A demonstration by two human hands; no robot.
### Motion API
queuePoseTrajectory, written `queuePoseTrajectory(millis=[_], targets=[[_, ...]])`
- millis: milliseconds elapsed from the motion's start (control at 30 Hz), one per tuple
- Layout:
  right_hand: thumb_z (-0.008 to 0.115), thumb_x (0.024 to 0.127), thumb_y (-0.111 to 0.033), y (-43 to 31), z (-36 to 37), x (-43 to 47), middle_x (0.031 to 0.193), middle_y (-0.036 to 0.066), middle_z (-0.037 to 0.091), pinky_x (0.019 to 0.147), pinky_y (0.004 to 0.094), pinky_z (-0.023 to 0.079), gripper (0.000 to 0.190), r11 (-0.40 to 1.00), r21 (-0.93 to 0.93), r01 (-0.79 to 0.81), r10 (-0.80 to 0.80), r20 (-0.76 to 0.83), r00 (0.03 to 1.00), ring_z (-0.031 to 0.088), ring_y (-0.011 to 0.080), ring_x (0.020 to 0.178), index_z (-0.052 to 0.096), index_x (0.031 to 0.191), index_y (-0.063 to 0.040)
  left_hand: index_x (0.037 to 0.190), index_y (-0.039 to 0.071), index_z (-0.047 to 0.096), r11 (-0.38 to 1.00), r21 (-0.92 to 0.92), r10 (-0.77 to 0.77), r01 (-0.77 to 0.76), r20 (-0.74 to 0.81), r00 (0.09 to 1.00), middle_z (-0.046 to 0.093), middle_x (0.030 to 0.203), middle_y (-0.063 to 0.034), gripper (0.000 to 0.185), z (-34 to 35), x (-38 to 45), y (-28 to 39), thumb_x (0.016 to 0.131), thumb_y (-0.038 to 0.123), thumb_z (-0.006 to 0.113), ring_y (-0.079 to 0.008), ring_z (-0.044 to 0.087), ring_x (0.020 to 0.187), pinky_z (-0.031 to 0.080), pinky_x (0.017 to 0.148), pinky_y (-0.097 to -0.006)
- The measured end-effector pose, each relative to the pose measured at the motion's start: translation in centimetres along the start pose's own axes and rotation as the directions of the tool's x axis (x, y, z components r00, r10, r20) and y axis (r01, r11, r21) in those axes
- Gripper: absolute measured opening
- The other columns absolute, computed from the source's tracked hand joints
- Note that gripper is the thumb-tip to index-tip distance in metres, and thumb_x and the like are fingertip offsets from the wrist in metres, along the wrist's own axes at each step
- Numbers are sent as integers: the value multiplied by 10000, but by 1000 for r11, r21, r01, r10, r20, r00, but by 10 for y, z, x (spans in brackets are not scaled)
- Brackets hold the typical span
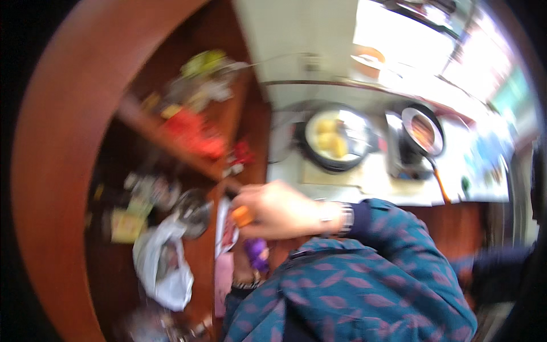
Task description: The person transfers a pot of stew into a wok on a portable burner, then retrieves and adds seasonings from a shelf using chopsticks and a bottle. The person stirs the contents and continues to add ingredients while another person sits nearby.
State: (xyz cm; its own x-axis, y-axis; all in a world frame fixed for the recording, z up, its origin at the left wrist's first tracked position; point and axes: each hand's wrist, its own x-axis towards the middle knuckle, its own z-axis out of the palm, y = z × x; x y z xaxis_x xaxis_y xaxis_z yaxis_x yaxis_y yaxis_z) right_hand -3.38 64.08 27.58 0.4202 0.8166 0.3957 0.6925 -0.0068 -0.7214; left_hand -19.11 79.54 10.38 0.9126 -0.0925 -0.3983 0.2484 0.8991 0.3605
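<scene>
My right hand (277, 209) reaches leftward across the front of my body, with a metal band at its wrist. Its fingers are curled around a small orange object (242, 216), too blurred to name. The hand is beside the front edge of a wooden cabinet shelf (220, 175). Below it, a brownish patch in shadow, near a dark cuff, appears to be my left hand (244, 265); its fingers cannot be made out. A purple item (256, 254) lies or hangs right next to that patch.
A pan with yellow pieces (329, 137) sits on the white counter (282, 175). To its right, a handled frying pan (423, 128) with browned food rests on a stove (395, 149). Cabinet compartments hold a red bag (192, 132), a white plastic bag (171, 282) and a glass vessel (194, 211).
</scene>
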Motion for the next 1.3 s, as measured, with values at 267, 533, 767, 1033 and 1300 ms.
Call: queuePoseTrajectory(millis=[267,533,767,1033,1300], targets=[[789,703,-80,-49,18,90,775,106,541,516,362,507,358,881,-178,439,-473,-264,841,612,295,629,618,1015,-40,1272,39,576,740,625,432,-248,-159,888,696,897,-68,374,22,-41,3,1046,304,438,-48,551,673,451,646,-191],[739,748,-134,-36,96,236,958,181,638,689,448,528,304,601,-390,698,-796,-213,566,629,374,813,641,1019,-36,1233,27,605,640,710,561,-293,-171,810,670,862,-13,335,9,-86,-17,1042,267,469,-16,485,649,405,612,-178],[695,778,-137,-26,127,285,978,174,662,759,454,526,234,703,-410,581,-637,0,771,641,367,872,672,993,-48,1238,18,623,469,832,650,-295,-100,753,649,814,10,329,5,-106,-26,1025,243,512,-34,525,676,439,643,-190],[655,798,-128,-28,133,290,974,185,672,775,456,531,208,699,-452,555,-585,86,807,655,362,885,684,981,-35,1201,7,637,441,818,671,-368,-29,741,673,896,-15,277,30,-131,-14,1001,168,535,-49,553,704,459,662,-211],[615,817,-120,-32,135,288,970,196,683,792,457,537,198,684,-448,575,-581,141,801,668,358,899,696,969,-22,1155,-14,652,289,859,820,-422,5,573,694,943,-57,241,51,-151,-3,961,66,535,-67,571,748,460,691,-211]])
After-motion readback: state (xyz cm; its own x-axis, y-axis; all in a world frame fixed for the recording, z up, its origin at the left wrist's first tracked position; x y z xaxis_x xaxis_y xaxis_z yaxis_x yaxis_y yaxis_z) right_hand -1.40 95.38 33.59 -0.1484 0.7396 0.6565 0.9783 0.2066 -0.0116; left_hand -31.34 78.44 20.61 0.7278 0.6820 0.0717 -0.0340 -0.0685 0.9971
